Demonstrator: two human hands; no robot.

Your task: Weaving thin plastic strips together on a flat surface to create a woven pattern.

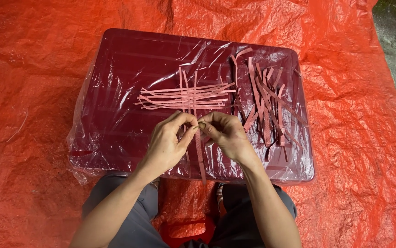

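A pink paper strip (pixel 200 151) runs upright between both hands near the front edge of a dark red plastic-wrapped box (pixel 115 92), its lower end hanging past that edge at 6 o'clock. The left hand (pixel 168 142) pinches the strip near its top between thumb and forefinger, the other fingers curled loosely; the right hand (pixel 225 133) pinches it just beside, fingertips of the two hands touching. At 12 o'clock from the hands lies a woven patch of pink strips (pixel 186 97), several lying crosswise with a few upright ones through them. At 2 o'clock a loose pile of pink strips (pixel 267 101) lies scattered on the box. An orange tarpaulin (pixel 37 55) spreads under everything.
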